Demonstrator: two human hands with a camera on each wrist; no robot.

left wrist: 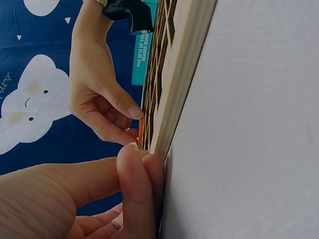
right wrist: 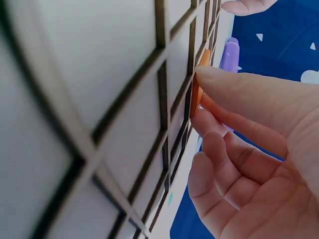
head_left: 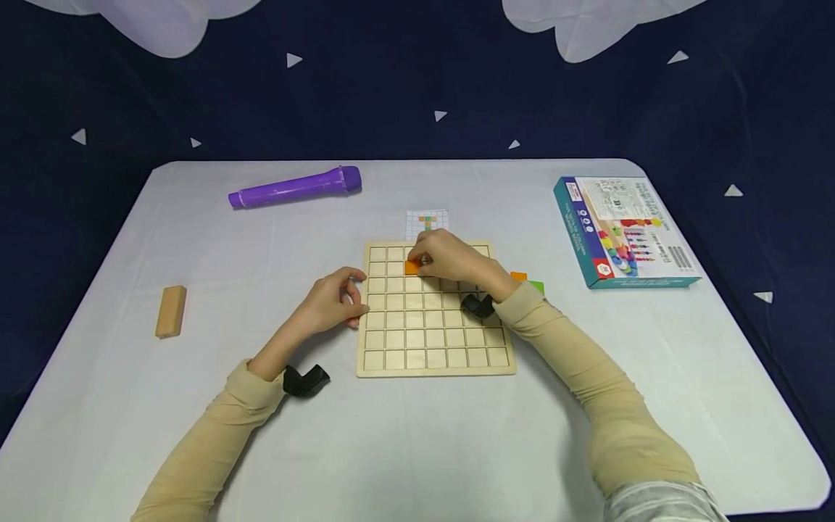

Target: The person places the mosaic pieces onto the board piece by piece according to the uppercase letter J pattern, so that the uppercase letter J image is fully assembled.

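Note:
A pale wooden grid board [head_left: 414, 339] lies on the table, marked out in square cells. My right hand [head_left: 450, 257] pinches an orange square tile [head_left: 412, 268] between thumb and fingers, at a cell near the board's far edge. In the right wrist view the tile [right wrist: 196, 97] stands against the grid, partly covered by the thumb. My left hand [head_left: 328, 301] holds the board's left edge with thumb and finger. Just beyond the board lies a small printed grid card [head_left: 417, 226] with orange and green squares, its lower part hidden.
Beside the right forearm, an orange tile [head_left: 518, 276] and a green tile [head_left: 537, 286] show partly. A purple toy microphone [head_left: 293, 188] lies at the back left. A wooden block [head_left: 171, 312] sits far left, and a printed box [head_left: 626, 232] lies back right.

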